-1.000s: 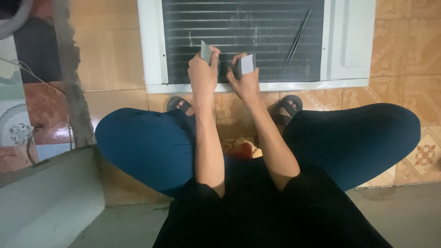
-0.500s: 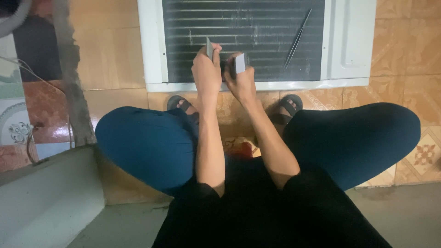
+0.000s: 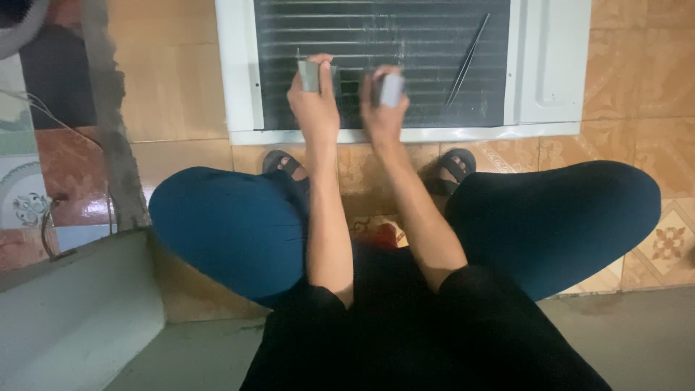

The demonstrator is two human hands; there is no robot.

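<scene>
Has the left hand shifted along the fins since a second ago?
Yes. The left hand with its small grey piece has moved up the dark finned panel, farther from the white bottom frame rail.

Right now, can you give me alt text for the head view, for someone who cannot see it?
A seated person's left hand and right hand each hold a small grey flat tool against the dark finned coil of a white air-conditioner unit lying on a tiled floor. A thin metal rod rests on the fins, and the person's knees spread to either side.
</scene>
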